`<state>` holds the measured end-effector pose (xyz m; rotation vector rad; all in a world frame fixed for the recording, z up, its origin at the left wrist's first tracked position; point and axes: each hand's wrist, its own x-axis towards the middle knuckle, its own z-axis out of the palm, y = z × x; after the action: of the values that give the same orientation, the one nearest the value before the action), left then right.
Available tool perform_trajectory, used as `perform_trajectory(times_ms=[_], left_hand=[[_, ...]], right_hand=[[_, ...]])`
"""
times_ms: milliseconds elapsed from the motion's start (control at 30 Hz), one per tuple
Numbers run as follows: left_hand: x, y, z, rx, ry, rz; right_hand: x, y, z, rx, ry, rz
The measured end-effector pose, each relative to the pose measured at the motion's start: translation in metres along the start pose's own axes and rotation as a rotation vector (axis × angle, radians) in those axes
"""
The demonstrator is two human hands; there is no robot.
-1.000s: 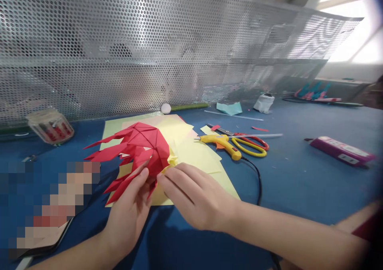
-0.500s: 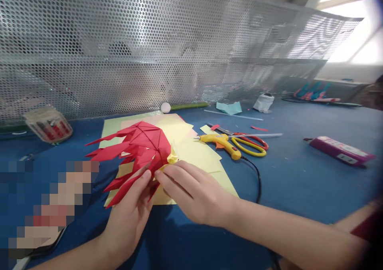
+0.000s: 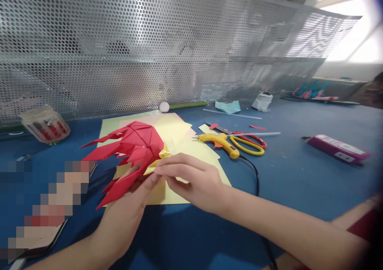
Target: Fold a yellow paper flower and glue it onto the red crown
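Observation:
A red folded-paper model (image 3: 140,140) with long pointed spikes toward the left is held above the paper sheets. My left hand (image 3: 128,202) supports it from below, its thumb reaching the model's near right edge. Small yellow folded paper (image 3: 164,152) sits along that right edge. My right hand (image 3: 194,178) is closed, with thumb and fingertips pinched at the yellow paper, close to my left thumb. Part of the model's underside is hidden by my left hand.
Yellow paper sheets (image 3: 179,136) lie beneath the model. To the right are a yellow glue gun (image 3: 220,140) with a black cord, scissors (image 3: 254,145) and a purple box-like item (image 3: 338,148). A clear jar (image 3: 46,126) stands left; a perforated metal screen (image 3: 149,42) rises behind.
The red model has tilted and shifted slightly left. My left thumb has moved right, toward the yellow paper, and my right fingertips now meet it there.

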<state>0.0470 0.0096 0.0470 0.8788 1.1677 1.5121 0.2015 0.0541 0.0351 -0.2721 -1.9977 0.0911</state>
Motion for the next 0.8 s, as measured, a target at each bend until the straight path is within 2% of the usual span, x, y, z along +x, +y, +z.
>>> perform_trajectory(times_ms=[100, 200, 500, 800], left_hand=[[0.002, 0.003, 0.001, -0.003, -0.005, 0.041], [0.002, 0.007, 0.002, -0.023, -0.027, 0.038], [0.003, 0.011, 0.004, -0.091, -0.083, -0.074], [0.003, 0.002, 0.001, -0.115, -0.097, -0.039]], right_hand=[[0.002, 0.003, -0.001, 0.032, 0.075, -0.003], [0.003, 0.008, -0.004, -0.047, 0.127, 0.021], [-0.002, 0.016, -0.004, -0.133, 0.051, 0.080], [-0.008, 0.015, -0.002, -0.121, 0.030, 0.061]])
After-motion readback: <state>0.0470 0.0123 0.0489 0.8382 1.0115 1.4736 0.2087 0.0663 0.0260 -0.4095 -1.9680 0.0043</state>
